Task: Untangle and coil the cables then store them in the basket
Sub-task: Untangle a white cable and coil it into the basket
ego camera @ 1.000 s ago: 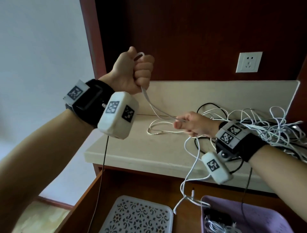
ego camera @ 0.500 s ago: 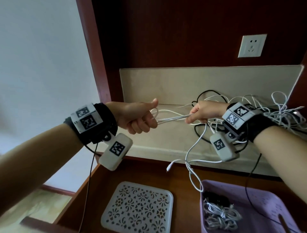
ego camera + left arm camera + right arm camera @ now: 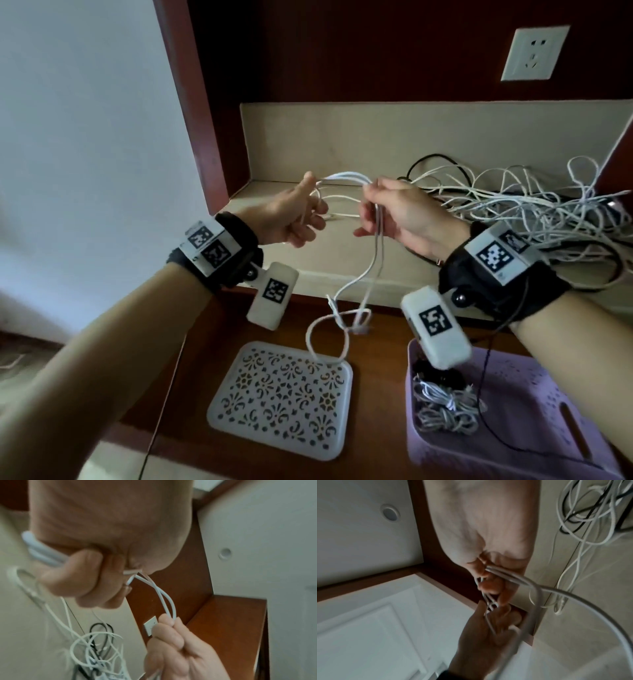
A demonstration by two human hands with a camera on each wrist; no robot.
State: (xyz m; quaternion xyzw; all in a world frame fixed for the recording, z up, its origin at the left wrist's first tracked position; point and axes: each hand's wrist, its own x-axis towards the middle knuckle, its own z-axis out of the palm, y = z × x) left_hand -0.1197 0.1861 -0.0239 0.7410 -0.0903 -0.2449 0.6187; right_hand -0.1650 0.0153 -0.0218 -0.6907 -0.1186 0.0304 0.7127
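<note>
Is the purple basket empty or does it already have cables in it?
Not empty: the purple basket already holds coiled white cables, with something dark behind them.

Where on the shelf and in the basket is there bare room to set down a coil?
Shelf: bare at its left end; the cable tangle crowds the right. Purple basket: bare right of the stored coils in its left part.
</note>
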